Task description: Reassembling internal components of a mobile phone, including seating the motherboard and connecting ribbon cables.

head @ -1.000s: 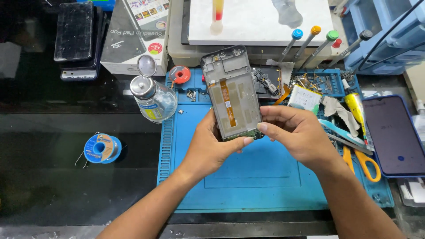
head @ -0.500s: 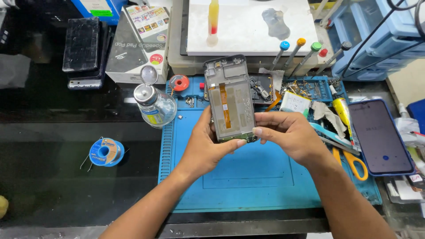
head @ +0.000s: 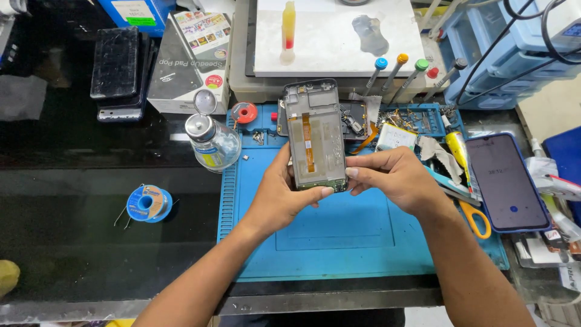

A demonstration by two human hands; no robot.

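Both the left hand (head: pixel 284 197) and right hand (head: pixel 396 178) grip a grey opened phone frame (head: pixel 316 136) (orange flex strip showing) above the blue rubber work mat (head: pixel 339 242).

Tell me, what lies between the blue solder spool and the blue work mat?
In the head view, only bare black table lies between the blue solder spool and the blue work mat. The glass bottle stands farther back, beside the mat's corner.

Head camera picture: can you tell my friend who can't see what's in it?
Two bare hands, left hand and right hand, hold an opened phone frame upright over a blue work mat. A small glass bottle stands to the left, a phone lies to the right, and screwdrivers rest behind.
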